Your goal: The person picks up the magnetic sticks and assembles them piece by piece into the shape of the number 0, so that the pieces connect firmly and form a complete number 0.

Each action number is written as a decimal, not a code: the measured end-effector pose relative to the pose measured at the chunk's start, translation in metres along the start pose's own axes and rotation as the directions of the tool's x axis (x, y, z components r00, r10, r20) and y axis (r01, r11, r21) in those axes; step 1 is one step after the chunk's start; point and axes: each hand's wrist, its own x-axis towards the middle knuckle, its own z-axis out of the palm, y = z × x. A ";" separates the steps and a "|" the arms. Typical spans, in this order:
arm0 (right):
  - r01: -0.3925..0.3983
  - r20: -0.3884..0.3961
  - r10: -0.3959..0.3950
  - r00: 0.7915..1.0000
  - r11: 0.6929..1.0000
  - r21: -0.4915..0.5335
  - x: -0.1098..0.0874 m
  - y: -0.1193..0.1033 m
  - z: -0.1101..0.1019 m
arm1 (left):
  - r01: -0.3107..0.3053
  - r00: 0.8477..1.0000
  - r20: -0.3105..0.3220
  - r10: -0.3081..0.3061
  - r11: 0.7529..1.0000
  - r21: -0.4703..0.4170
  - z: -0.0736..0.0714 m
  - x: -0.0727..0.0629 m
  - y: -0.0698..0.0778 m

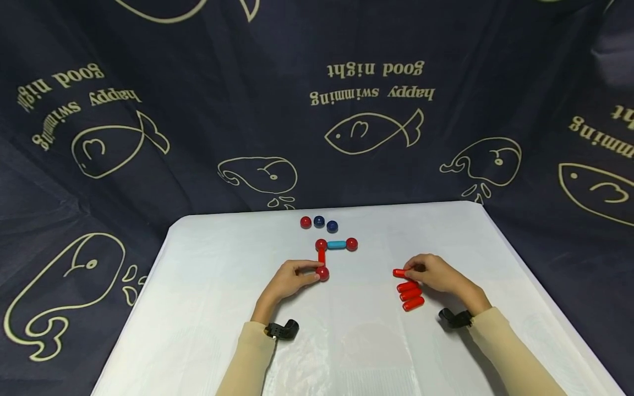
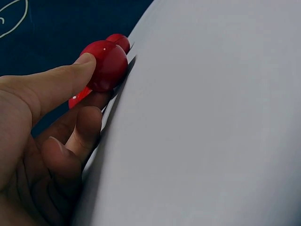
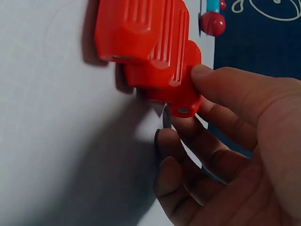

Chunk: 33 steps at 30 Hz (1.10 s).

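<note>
Head view bright, evenly lit; faint glare on white bench [image 1: 366, 346]. Wrist views dimmer, greyer. Small highlight dots the red ball [image 2: 110, 66]. Broad, soft-edged shadow lies beside right hand [image 3: 244, 183].

**Across my white-topped bench [image 1: 366, 335]**

My left hand [image 1: 289, 281] holds a red ball [image 1: 322, 274]; a red plastic rod [image 1: 321, 257] runs back from it to a second red ball [image 1: 321, 245], a light-blue rod [image 1: 337, 245] right from there to a third red ball [image 1: 351, 244]. Behind lie, left to right, a loose red ball [image 1: 305, 222] and two dark-blue balls [image 1: 332, 226]. Well right, my right hand [image 1: 437, 273] holds a single red rod [image 1: 398, 273], just behind three red rods [image 1: 410, 295].
</note>
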 end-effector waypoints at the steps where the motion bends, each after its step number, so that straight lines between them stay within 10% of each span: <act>1: 0.004 -0.001 -0.004 1.000 1.000 -0.004 0.000 0.000 -0.001 | 0.000 1.000 0.001 0.000 1.000 -0.001 0.000 0.000 0.000; 33: 0.144 -0.108 -0.124 0.986 0.969 0.200 0.024 -0.053 0.051 | 0.030 1.000 0.005 -0.030 0.999 0.029 -0.001 0.001 -0.001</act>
